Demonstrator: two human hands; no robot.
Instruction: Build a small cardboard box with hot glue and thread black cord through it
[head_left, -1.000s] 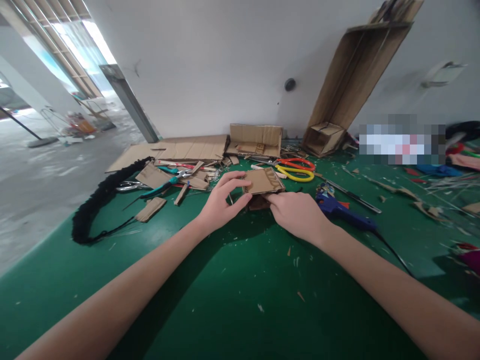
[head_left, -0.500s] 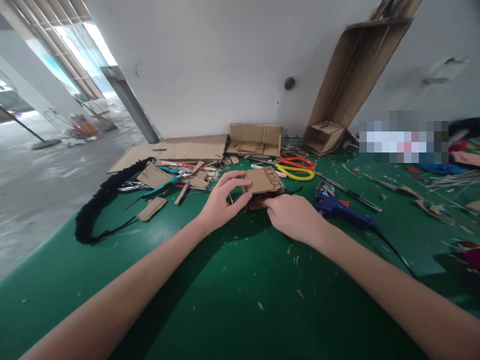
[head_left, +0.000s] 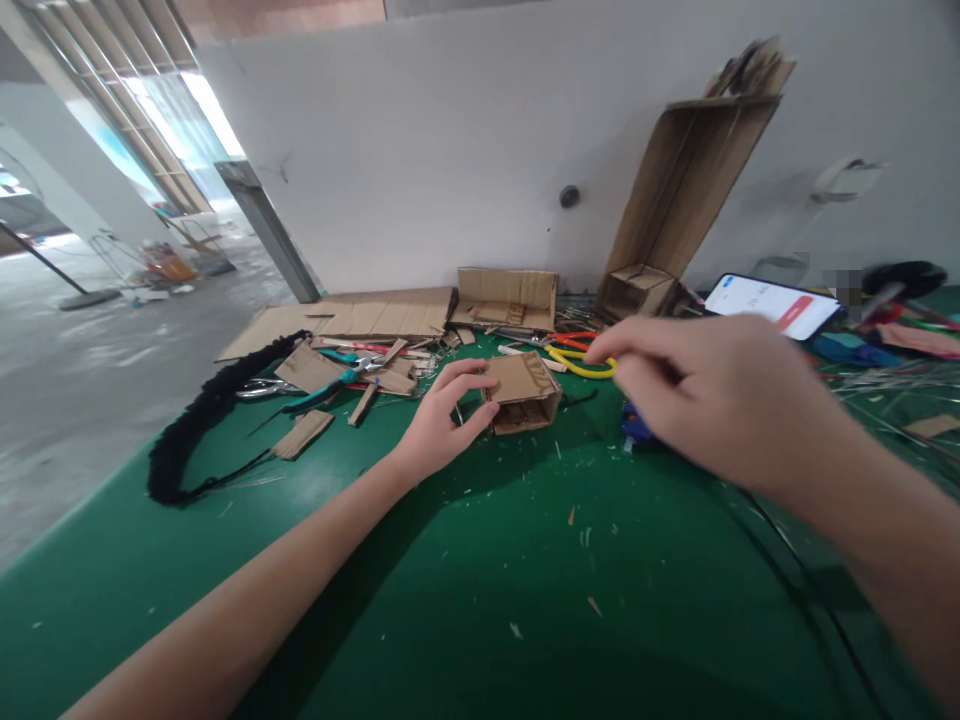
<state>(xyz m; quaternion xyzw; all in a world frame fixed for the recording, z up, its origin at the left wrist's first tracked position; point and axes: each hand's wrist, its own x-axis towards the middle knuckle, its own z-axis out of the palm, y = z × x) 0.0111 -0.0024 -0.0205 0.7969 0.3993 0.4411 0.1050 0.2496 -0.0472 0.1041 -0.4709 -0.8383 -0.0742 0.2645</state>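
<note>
My left hand point(head_left: 451, 412) grips a small cardboard box point(head_left: 521, 375) by its left side, fingers on top and thumb at the lower front. The box rests on the green table, its open side facing me and its hollow inside showing. My right hand point(head_left: 705, 400) hovers to the right of the box, blurred by motion. Its fingers are partly bent, and I cannot make out anything in them. Beneath it a blue glue gun point(head_left: 636, 428) is mostly hidden. Scissors with yellow and orange handles point(head_left: 581, 362) lie behind the box, close to the right fingertips.
Teal-handled pliers point(head_left: 322, 392), cardboard scraps point(head_left: 304, 435) and a fuzzy black strip point(head_left: 184, 425) lie at left. A tall cardboard structure point(head_left: 675, 190) leans on the wall. At right are a lit phone point(head_left: 772, 305) and thin strips. A black cord point(head_left: 814, 590) crosses the table.
My right hand has left the box's front and moved right and up, over the glue gun. The box's open side now shows. My left hand keeps its hold. The view has tilted slightly upward.
</note>
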